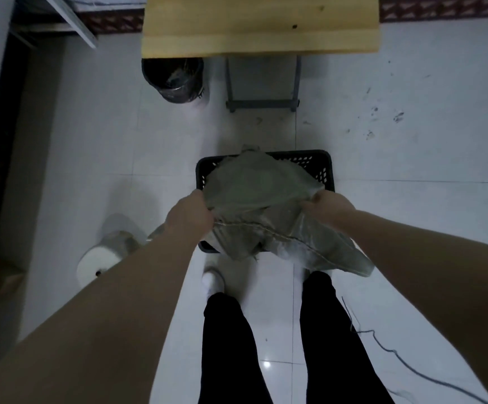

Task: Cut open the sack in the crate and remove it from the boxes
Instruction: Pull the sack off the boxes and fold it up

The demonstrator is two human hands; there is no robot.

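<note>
A grey-green woven sack (254, 196) bulges up out of a black perforated plastic crate (323, 167) on the tiled floor in front of my feet. Its stitched seam edge hangs over the crate's near rim toward my legs. My left hand (189, 214) grips the sack's cloth at its left side. At the sack's right side my right hand (329, 204) is closed on the cloth. Whatever lies inside the sack is hidden, and no boxes show.
A wooden table (260, 24) with a grey metal frame (261, 103) stands ahead. A black bin (175, 80) sits under its left corner. A white roll (100, 259) lies at my left. A thin cord (391, 351) trails on the floor at my right.
</note>
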